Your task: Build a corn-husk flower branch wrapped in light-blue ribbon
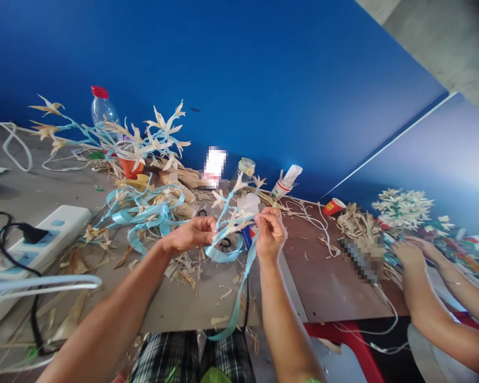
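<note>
Head view: L hand (195, 233) pinches flower stem (225, 206); R hand (270, 227) pinches ribbon (248, 264); upper stem blue-wrapped, ribbon's tail loose.

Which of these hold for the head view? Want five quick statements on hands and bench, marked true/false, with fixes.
1. The left hand holds a blue-wrapped stem. True.
2. The right hand is empty. False: its fingers pinch blue ribbon.
3. A black plug sits in the white power strip. True.
4. The clear bottle has a green cap. False: the cap is red.
5. Another person's hand shows on the left side of the picture. False: it is on the right side.
</note>
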{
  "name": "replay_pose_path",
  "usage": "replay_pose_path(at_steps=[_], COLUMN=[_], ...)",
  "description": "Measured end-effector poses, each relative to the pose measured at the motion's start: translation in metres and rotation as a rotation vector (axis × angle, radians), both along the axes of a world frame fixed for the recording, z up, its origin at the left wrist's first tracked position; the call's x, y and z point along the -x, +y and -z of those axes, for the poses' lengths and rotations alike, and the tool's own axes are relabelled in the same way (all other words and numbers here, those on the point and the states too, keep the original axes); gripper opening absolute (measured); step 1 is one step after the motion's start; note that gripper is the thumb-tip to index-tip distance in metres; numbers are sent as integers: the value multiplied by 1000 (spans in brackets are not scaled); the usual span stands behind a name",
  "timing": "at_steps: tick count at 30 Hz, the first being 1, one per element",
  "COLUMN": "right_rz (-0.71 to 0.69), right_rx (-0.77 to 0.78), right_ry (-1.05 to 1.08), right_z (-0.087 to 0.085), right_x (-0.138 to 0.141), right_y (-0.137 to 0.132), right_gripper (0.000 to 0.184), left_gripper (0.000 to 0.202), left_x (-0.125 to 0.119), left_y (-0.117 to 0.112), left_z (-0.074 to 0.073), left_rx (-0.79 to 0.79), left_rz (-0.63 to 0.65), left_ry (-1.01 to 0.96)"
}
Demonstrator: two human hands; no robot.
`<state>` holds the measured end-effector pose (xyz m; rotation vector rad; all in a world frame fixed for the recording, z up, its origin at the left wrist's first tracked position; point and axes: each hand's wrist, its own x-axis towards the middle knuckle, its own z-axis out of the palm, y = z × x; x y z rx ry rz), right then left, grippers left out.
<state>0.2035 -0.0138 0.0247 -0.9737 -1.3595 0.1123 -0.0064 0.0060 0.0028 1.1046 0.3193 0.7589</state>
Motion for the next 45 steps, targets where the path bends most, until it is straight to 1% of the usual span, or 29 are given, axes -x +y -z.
replay_pose_path(at_steps=[2,4,7,9,11,13,16,18,20,22,25,29,31,32,33,34,35,36,37,38,39,40,42,43,45], right_rz=[5,6,-22,-31,-47,-97,-249,-358,-426,-450,-456,-436,-394,-368,-333,-285,-227,-165,-109,-88,-108,-161,-272,-305,-320], right_rx=[8,8,10,53,146,275,507,645,726,765,805,862,891,903,894,851,772,659,530,424,357,330,321,310,277], right_ry=[-23,-36,-22,16,95,238,503,631,713,765,801,812,729,641,530,410,293,194,118,58,15,-13,-45,-66,-120], right_z=[0,1,0,1,3,9,19,23,25,25,26,32,35,37,38,37,36,33,30,26,22,18,12,10,9], right_x=[0,1,3,4,4,5,7,10,13,14,11,3,1,0,1,2,5,8,12,16,20,25,34,38,43], right_y=[-1,-1,-3,-2,2,7,14,16,16,16,18,24,26,25,24,23,21,18,15,12,9,7,3,2,1], right_gripper=[19,19,16,16,17,20,25,30,35,37,36,31,30,30,28,25,21,21,25,28,26,23,21,21,21], left_gripper=[25,25,26,28,29,30,33,36,36,35,33,30,29,29,30,31,32,32,33,33,33,32,32,31,32], left_x=[0,1,2,1,-1,-4,-8,-10,-10,-10,-11,-13,-13,-13,-13,-13,-12,-12,-12,-13,-13,-14,-17,-18,-20], left_y=[0,1,3,5,5,5,4,5,6,6,6,5,5,6,6,7,8,9,9,10,10,10,9,9,7], left_z=[-1,-2,-3,-3,-3,-3,-6,-7,-6,-4,-3,-3,-2,-2,-2,-2,-1,-1,0,1,2,4,6,8,9], left_rx=[9,23,55,67,66,63,67,68,59,46,44,21,-4,-11,-14,-14,-11,-7,-5,-5,-6,-10,-35,-49,-73], left_rz=[-79,-146,-242,-316,-365,-396,-471,-534,-566,-567,-559,-593,-619,-631,-643,-659,-676,-692,-705,-711,-706,-691,-635,-609,-572], left_ry=[-106,-170,-189,-181,-165,-164,-187,-196,-190,-175,-153,-141,-118,-111,-112,-121,-133,-139,-136,-126,-110,-90,-54,-41,-25])
